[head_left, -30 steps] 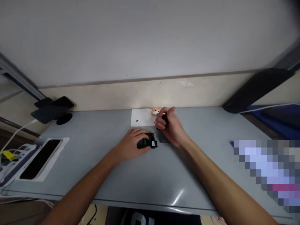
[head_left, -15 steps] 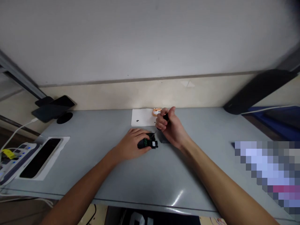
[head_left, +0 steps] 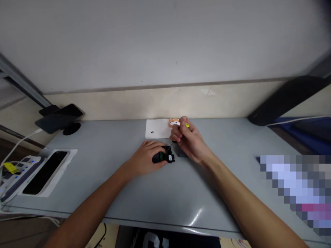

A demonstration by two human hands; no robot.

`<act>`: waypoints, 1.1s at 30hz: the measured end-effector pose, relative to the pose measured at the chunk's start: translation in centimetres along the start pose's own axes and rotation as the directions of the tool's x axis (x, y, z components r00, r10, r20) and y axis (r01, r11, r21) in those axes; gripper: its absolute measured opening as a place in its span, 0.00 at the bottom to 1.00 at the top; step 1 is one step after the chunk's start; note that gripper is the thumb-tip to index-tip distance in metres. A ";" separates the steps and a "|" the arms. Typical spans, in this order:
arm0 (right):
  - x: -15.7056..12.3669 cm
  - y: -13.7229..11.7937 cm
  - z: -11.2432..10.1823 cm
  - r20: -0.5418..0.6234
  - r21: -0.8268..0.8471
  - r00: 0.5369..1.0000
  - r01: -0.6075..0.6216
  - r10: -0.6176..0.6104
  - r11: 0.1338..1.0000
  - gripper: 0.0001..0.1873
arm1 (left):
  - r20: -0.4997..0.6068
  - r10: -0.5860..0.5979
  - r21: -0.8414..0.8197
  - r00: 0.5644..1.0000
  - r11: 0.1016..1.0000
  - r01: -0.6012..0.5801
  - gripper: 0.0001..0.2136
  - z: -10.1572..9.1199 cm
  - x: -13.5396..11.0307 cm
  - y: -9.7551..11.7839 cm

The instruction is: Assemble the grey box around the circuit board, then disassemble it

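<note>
My left hand lies on the grey table, fingers curled round a small black device with a green board and a white label showing. My right hand hovers just right of it, pinched on a thin screwdriver with a yellow-tipped handle, whose fine tip points down at the device. A white sheet of paper with tiny dark specks, perhaps screws, lies just behind, and a small orange animal figure sits at its right edge.
At the far left a dark phone leans on a black stand. A white tray with a black slab and a power strip sit at the left edge. A black lamp arm slants in from the right.
My right hand has turned slightly, so the screwdriver's yellow end now shows above the fingers. The left hand and the device stay where they were.
</note>
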State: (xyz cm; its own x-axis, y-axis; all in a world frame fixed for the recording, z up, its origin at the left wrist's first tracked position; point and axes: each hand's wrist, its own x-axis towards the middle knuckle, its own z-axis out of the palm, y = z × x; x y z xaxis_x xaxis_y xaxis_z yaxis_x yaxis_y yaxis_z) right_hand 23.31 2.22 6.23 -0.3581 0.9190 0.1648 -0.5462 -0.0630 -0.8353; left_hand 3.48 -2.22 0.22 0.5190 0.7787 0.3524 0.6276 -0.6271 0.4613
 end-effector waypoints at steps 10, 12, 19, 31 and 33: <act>0.1 -0.6 -0.7 0.017 0.011 0.999 -0.034 0.034 0.999 0.12 | 0.020 -0.013 0.005 1.000 1.000 0.013 0.10 -0.1 0.2 0.1; 0.1 -0.5 -0.6 -0.008 0.018 1.000 -0.018 0.018 1.000 0.16 | 0.018 -0.014 0.007 1.000 1.000 0.014 0.10 -0.1 0.1 0.1; 0.6 -0.3 -0.8 0.039 0.001 0.999 0.011 -0.011 1.000 0.17 | 0.022 -0.008 0.002 1.000 1.000 0.008 0.11 -0.1 0.1 0.0; 0.2 0.0 -0.9 0.036 -0.021 0.999 -0.003 0.004 1.000 0.26 | 0.026 -0.086 -0.049 0.996 0.995 0.088 0.19 -0.3 0.2 0.5; 0.3 0.1 -0.7 0.026 -0.001 1.000 0.005 -0.005 1.000 0.26 | 0.020 -0.096 -0.061 0.995 0.993 0.097 0.20 -0.2 0.2 0.4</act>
State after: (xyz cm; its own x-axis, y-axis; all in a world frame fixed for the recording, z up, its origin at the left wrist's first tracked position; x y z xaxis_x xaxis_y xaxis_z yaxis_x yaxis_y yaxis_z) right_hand 23.64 2.77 5.86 -0.3753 0.9088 0.1823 -0.5469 -0.0583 -0.8352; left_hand 3.71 -2.37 0.64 0.4681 0.8347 0.2900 0.6382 -0.5463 0.5425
